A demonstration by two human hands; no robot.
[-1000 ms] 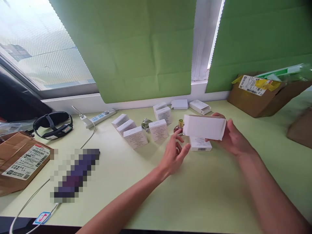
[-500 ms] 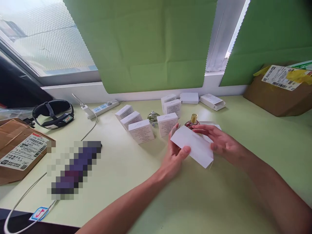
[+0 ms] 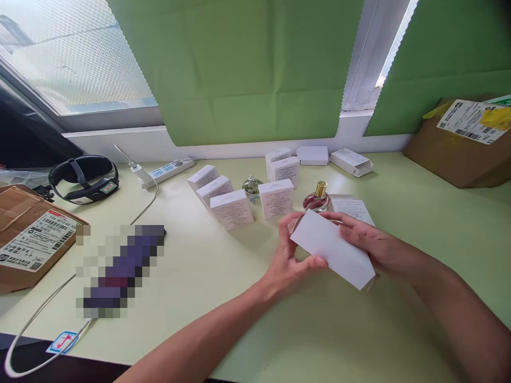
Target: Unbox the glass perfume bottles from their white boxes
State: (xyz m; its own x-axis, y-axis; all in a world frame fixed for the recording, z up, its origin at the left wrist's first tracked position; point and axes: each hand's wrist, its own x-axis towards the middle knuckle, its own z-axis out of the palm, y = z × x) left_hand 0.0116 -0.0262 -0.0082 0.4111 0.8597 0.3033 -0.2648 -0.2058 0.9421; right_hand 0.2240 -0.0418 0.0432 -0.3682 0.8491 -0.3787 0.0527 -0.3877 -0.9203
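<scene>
A small white carton [image 3: 333, 247] is held tilted above the table between both hands. My left hand [image 3: 289, 255] grips its left end, thumb along the near face. My right hand [image 3: 365, 236] is closed over its right upper side, with fingertips behind it. An end flap shows at the carton's lower right corner. Just behind the carton stands a perfume bottle [image 3: 316, 199] with a gold cap and reddish body. Beside that bottle lies a flat white printed box [image 3: 353, 209], partly hidden by my right hand.
Several white printed cartons [image 3: 232, 209] stand around a greenish glass bottle [image 3: 252, 187]. An open-ended carton [image 3: 351, 161] lies at the back. Brown parcels [image 3: 459, 154] sit right and left, with a power strip [image 3: 170, 171], headset [image 3: 88, 181] and pixelated phone-like object [image 3: 123, 268] leftward.
The carton has shifted right and turned so its broad side shows more. My right hand has closed onto it from a looser pose. The perfume bottle is less covered now.
</scene>
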